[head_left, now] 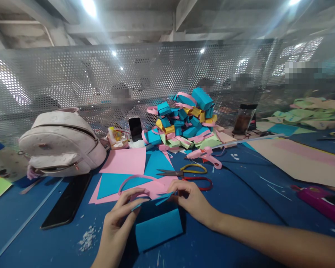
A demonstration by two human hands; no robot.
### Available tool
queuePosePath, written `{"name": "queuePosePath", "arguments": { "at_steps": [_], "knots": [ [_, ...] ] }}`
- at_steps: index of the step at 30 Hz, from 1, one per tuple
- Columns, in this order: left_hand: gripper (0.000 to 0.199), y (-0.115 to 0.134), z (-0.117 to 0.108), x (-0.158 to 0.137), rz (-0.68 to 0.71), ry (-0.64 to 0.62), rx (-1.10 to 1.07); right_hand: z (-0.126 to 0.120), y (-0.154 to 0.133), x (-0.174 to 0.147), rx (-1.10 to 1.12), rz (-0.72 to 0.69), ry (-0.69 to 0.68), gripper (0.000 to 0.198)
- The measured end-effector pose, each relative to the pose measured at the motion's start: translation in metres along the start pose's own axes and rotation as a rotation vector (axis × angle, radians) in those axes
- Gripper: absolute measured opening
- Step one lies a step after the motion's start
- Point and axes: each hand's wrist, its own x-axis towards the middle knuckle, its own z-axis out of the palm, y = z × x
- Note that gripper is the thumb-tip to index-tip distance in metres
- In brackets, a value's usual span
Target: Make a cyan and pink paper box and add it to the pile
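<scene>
Two hands pinch one blue paper box (158, 223) at the bench's near edge: left hand (117, 222) & right hand (190, 201) each have a closed grip on its top flaps. Looks light, thin, bendy; hold by edges, w/ soft fingers, or it'll crush.

Blue paper box (158, 229), pink handle strip (134, 180), pink glue gun (205, 154) (scissors (184, 172) yellow-handled), dark-blue table (240, 186)
</scene>
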Motion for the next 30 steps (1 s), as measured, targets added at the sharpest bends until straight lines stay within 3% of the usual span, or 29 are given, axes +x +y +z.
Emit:
{"name": "queuePosePath", "arguments": {
  "at_steps": [12,30],
  "knots": [
    [0.021,0.0008,0.0019,0.0021,-0.066,0.018,-0.036,0.0000,0.0023,-0.0007,0.012,0.034,0.028,0.020],
    [0.027,-0.0050,0.0033,0.0036,-0.200,0.090,-0.151,-0.0008,0.0023,0.0001,0.052,0.098,0.022,0.025]
  ]
}}
